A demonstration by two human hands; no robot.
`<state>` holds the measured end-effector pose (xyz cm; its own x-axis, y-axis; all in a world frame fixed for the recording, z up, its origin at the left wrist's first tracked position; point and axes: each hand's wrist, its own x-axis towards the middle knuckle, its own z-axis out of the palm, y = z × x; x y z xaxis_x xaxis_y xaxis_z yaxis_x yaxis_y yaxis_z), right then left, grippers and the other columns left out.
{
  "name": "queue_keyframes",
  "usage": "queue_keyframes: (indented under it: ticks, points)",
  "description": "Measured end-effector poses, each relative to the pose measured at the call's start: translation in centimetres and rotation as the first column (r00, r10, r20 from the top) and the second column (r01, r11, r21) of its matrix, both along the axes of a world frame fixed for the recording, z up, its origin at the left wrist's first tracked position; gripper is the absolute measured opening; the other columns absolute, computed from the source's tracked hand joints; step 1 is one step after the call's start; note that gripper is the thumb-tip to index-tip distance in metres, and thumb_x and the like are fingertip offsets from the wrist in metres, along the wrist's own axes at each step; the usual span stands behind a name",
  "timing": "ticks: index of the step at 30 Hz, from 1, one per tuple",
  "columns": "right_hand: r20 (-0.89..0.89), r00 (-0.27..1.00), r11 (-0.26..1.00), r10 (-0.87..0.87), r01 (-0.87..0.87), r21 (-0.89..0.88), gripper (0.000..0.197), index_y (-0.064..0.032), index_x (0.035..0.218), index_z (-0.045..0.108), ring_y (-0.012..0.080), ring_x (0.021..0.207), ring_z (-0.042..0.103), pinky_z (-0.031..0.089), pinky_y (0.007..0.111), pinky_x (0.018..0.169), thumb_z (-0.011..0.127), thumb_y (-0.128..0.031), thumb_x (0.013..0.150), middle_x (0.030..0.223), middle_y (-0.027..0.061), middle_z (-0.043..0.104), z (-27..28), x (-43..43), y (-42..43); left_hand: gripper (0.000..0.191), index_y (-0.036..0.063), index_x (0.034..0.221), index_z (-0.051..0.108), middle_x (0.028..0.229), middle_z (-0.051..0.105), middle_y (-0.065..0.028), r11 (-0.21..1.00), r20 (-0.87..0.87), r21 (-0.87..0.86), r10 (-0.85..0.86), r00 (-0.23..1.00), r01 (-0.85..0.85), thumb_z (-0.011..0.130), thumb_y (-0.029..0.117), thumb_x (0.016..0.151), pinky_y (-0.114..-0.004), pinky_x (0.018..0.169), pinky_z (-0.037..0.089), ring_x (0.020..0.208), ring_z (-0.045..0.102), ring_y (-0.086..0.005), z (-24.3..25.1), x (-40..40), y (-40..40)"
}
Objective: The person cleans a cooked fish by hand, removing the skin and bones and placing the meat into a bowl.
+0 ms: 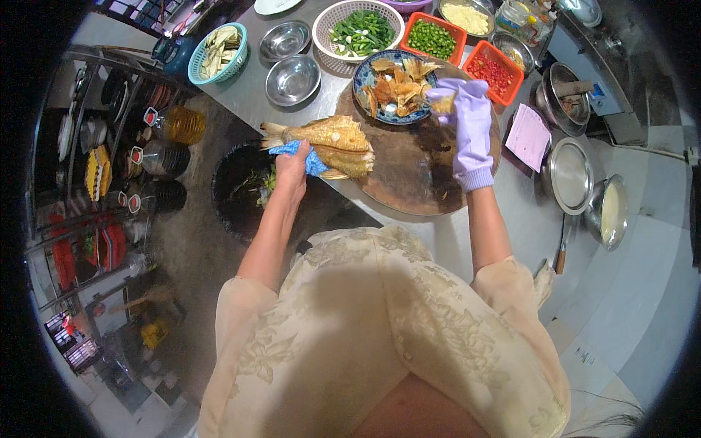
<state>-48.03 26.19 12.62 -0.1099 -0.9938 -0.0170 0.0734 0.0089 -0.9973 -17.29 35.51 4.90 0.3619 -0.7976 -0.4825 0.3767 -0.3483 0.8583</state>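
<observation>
My bare left hand (293, 169) grips a fried fish (335, 137) through a blue-and-white patterned cloth (314, 163). The tail points left, and the broken end faces right, past the round wooden chopping board's (408, 169) left edge. My right hand (472, 109), in a lilac rubber glove, has a golden-brown chunk (444, 104), apparently fish, between thumb and fingers. It is at the right rim of a blue patterned plate (358, 90). Broken pieces of fried fish (402, 87) fill that plate, which stands at the back of the board.
Behind the board stand a white basket of greens (361, 33), orange baskets of chopped green (432, 39) and red peppers (494, 72), and two steel bowls (293, 80). A knife (561, 254) lies right, near a steel lid (570, 175). A black tub (241, 191) sits below left.
</observation>
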Motion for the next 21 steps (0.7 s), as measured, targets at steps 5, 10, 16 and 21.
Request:
queue_keyframes:
  ticks: [5, 10, 16, 21]
  points:
    - [-0.166, 0.912, 0.908, 0.376, -0.327, 0.260, 0.052, -0.0048, 0.124, 0.050, 0.0174, 0.085, 0.066, 0.056, 0.029, 0.065, 0.041, -0.048, 0.096, 0.103, 0.0095, 0.068, -0.1, 2.3, -6.1, 0.031, -0.0027, 0.116, 0.054, 0.108, 0.062, -0.0076, 0.997, -0.023, -0.024, -0.070, 0.997, 0.070, 0.062, 0.010, 0.089, -0.034, 0.087, 0.047, 0.096, 0.060, -0.0186, -1.6, 0.3, 0.2]
    - [-0.190, 0.936, 0.918, 0.296, -0.224, 0.327, 0.055, -0.0055, 0.127, 0.047, 0.0189, 0.086, 0.066, 0.056, 0.032, 0.067, 0.042, -0.049, 0.095, 0.109, 0.0092, 0.065, 1.4, 2.1, -6.2, 0.032, -0.0021, 0.117, 0.053, 0.109, 0.061, -0.0077, 0.997, -0.077, -0.060, -0.060, 0.995, 0.055, 0.062, 0.009, 0.088, -0.035, 0.088, 0.047, 0.097, 0.060, -0.0181, 0.2, -0.8, -0.3]
    - [-0.066, 0.890, 0.832, 0.450, -0.392, 0.392, 0.054, -0.0052, 0.127, 0.046, 0.0198, 0.088, 0.066, 0.055, 0.033, 0.070, 0.047, -0.048, 0.093, 0.117, 0.0092, 0.061, 2.9, -0.1, -1.8, 0.024, -0.0027, 0.106, 0.060, 0.100, 0.063, -0.0041, 0.992, -0.048, -0.109, -0.063, 0.997, 0.057, 0.066, 0.011, 0.087, -0.028, 0.079, 0.047, 0.088, 0.059, -0.0118, 2.1, -1.6, -1.4]
    - [0.132, 0.756, 0.640, 0.641, -0.621, 0.453, 0.044, -0.0021, 0.120, 0.050, 0.0170, 0.090, 0.064, 0.055, 0.027, 0.069, 0.055, -0.036, 0.092, 0.110, 0.0072, 0.061, 1.7, 1.4, 3.0, 0.020, -0.0006, 0.103, 0.061, 0.097, 0.064, -0.0044, 0.967, 0.038, -0.179, -0.176, 0.984, 0.180, 0.065, 0.012, 0.088, -0.027, 0.077, 0.047, 0.086, 0.059, -0.0109, 4.7, -4.2, -2.2]
